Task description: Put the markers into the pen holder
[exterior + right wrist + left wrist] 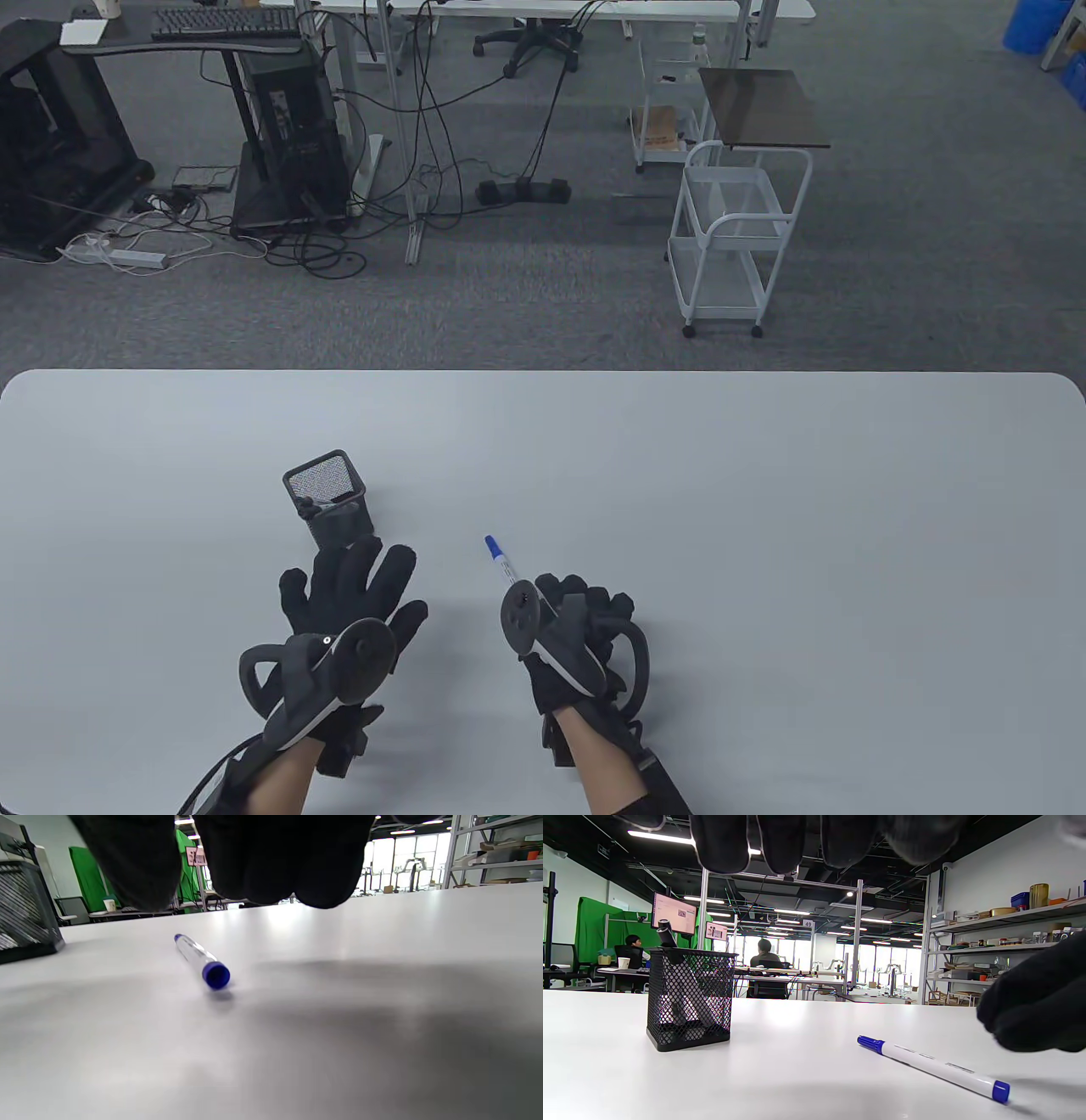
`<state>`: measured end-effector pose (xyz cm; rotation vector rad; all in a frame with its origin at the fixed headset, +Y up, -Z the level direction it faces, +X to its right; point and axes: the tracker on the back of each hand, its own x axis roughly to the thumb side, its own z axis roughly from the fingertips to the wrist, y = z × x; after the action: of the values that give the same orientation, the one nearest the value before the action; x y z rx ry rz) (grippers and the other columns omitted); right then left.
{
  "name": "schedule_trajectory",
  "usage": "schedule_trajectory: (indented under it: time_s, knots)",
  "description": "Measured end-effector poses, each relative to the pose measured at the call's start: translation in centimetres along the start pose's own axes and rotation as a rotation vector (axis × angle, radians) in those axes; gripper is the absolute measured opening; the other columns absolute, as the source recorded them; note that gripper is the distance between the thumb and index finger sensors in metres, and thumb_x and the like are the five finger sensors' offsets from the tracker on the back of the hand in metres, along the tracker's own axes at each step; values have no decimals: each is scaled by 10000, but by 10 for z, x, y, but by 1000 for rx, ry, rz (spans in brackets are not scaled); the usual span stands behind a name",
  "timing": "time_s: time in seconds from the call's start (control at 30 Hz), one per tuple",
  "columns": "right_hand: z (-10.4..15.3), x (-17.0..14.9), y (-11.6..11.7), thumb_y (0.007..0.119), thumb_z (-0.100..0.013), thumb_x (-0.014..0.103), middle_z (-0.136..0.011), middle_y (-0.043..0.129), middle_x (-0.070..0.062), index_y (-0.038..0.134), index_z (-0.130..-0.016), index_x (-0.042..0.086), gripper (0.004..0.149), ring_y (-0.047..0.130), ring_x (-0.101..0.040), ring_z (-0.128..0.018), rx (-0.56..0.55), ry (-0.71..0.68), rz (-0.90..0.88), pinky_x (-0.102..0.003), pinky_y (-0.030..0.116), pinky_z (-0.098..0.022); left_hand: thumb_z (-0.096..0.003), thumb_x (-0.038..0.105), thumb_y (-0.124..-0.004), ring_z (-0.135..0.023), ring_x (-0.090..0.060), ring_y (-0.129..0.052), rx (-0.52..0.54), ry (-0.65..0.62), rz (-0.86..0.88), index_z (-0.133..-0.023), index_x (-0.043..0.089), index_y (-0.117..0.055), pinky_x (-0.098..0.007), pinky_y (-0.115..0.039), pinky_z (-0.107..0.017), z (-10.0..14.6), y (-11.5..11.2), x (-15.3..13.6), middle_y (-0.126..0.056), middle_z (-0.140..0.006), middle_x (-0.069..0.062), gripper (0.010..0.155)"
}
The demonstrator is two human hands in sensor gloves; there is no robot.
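Note:
A black mesh pen holder (327, 501) stands on the white table (764, 475) with a black marker (666, 933) leaning inside it. A white marker with blue caps (501, 564) lies flat on the table to its right. My left hand (356, 581) is open with fingers spread, just in front of the holder, holding nothing. My right hand (585, 598) hovers with fingers curled loosely above the near end of the blue marker (201, 959); its fingers (254, 857) hang above it without touching. In the left wrist view the holder (689, 997), the blue marker (933, 1067) and my right hand (1039, 1005) show.
The holder's edge (25, 912) shows at the left of the right wrist view. Beyond the table's far edge are the carpeted floor, a white wire cart (734, 238), desks and cables.

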<state>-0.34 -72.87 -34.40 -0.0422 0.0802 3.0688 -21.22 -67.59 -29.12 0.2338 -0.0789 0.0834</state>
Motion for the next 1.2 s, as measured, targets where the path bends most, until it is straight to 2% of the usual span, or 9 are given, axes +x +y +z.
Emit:
schedule_trajectory:
  time_s: [0.17,0.3,0.8,0.9,1.0,1.2]
  knots:
    - [-15,8,17,787,-573,486,-980,767,-176,667,-1075,79,657,795,-452,-885,27,61,75,-755,409,-645,-578,605,-621,-1220,-450,-515,7,1,1,-1176,436,-491,-738,-372,-826,0,0,-1,-479,-1298,-1,635]
    - [-23,7,30,797,-568,479,-955,793,-185,685,-1065,71,652,813,-458,-857,88,97,39,-755,408,-638,-578,607,-620,-1220,-453,-512,2,-2,0,-1176,440,-487,-739,-369,-826,0,-1,0,-461,-1305,-4,635]
    - [-25,10,28,807,-574,430,-831,890,-119,767,-967,96,518,889,-387,-762,37,112,80,-715,466,-628,-578,607,-619,-1219,-455,-510,-19,6,0,-1175,439,-490,-739,-369,-826,-1,-4,-2,-476,-1299,-3,634]
    - [-23,4,24,807,-573,435,-827,895,-119,776,-954,88,516,892,-383,-766,22,104,50,-712,471,-626,-578,606,-619,-1218,-457,-510,-22,3,-1,-1175,439,-491,-739,-370,-826,-1,-3,-1,-457,-1306,-4,634]
    - [-17,-4,13,811,-571,430,-851,863,-122,754,-960,85,523,859,-397,-791,-47,83,15,-719,457,-625,-578,607,-619,-1219,-457,-509,-20,2,2,-1176,437,-489,-738,-370,-827,-1,-3,-1,-451,-1307,-6,635]
    - [9,-22,-25,826,-562,417,-890,817,-116,713,-979,94,539,815,-406,-832,-182,14,-85,-725,437,-627,-578,606,-620,-1217,-461,-507,-6,1,14,-1178,436,-482,-734,-375,-829,0,1,0,-449,-1307,-10,638]
